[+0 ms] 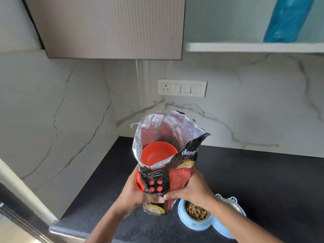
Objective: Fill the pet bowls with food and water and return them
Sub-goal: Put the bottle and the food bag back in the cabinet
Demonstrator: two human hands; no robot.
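We have the food bag (168, 165) standing upright at the centre of the frame on the dark counter (263, 172), its foil-lined mouth gaping open with an orange scoop (157, 154) sitting just inside it. Our left hand (138, 192) wraps the bag's lower left side and our right hand (189, 188) clasps the lower right, thumbs meeting on the front panel, so both hands are closed firmly on the bag and carry nothing else. At the lower right of the frame sits the blue double pet bowl (194, 223), just beside the bag; its nearer cup already holds brown kibble (196, 210), so we judge the feeding half done. The farther cup (229, 205) is mostly hidden behind our right forearm, and we cannot tell whether any water is in it. With the scoop back in the bag, we reckon we are about to close or put the bag away. What looks left: water, if not yet poured, and carrying the bowls back to their place.
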